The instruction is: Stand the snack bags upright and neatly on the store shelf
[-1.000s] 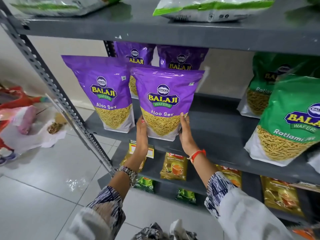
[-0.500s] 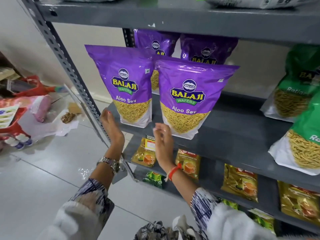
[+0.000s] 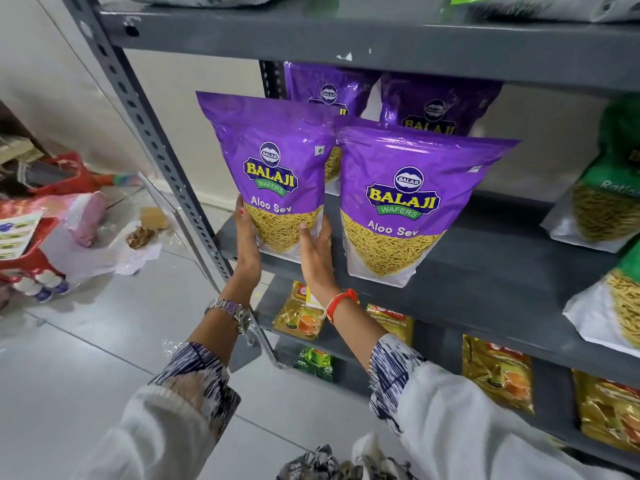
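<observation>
Two purple Aloo Sev bags stand upright at the front of the grey middle shelf (image 3: 485, 271). My left hand (image 3: 246, 242) presses the left edge of the left purple bag (image 3: 273, 168) near its base, and my right hand (image 3: 317, 252) presses its right edge, so the bag sits gripped between both palms. The right purple bag (image 3: 405, 202) stands free beside it, untouched. Two more purple bags (image 3: 436, 105) stand behind them. Green Ratlami bags (image 3: 606, 202) stand at the shelf's right end.
A slotted grey upright post (image 3: 156, 150) runs just left of my left hand. Gold tea packets (image 3: 495, 372) line the lower shelf. Red bags and litter (image 3: 52, 220) lie on the tiled floor at left. The top shelf (image 3: 346, 43) hangs close above the bags.
Both hands let go of the right purple bag, swung left, and now clasp the left purple bag at its lower sides. The view has shifted left and closer.
</observation>
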